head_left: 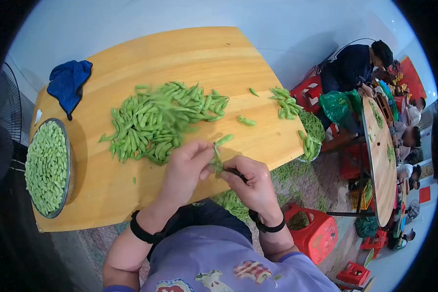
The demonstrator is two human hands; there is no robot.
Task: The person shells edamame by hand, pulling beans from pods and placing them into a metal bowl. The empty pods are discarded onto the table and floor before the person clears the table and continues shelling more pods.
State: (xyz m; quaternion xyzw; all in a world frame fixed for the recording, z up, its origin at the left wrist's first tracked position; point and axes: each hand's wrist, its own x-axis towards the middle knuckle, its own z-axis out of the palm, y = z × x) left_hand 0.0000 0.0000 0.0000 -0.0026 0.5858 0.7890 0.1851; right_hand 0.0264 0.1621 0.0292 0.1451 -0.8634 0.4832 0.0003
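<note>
Near the table's front edge, my left hand [190, 163] is closed, pinching a green soybean pod [217, 155] between thumb and fingers. My right hand [250, 182] is closed around a small black-handled tool [238, 175], whose working end is hidden by the fingers and the pod. The two hands almost meet at the pod. Just beyond the fingertips, another soybean pod [225, 139] shows. A large heap of soybean pods [143, 124] lies ahead of my left hand, partly blurred. At the left stands a metal bowl [69, 168] full of shelled green beans [46, 168].
A blue cloth [69, 85] lies on the wooden table [204, 53]. More pods [286, 103] sit at its right edge, above a filled container [312, 134]. A red stool [316, 233] stands at my right. Several people, including one in dark clothing [348, 68], sit around another table [382, 180].
</note>
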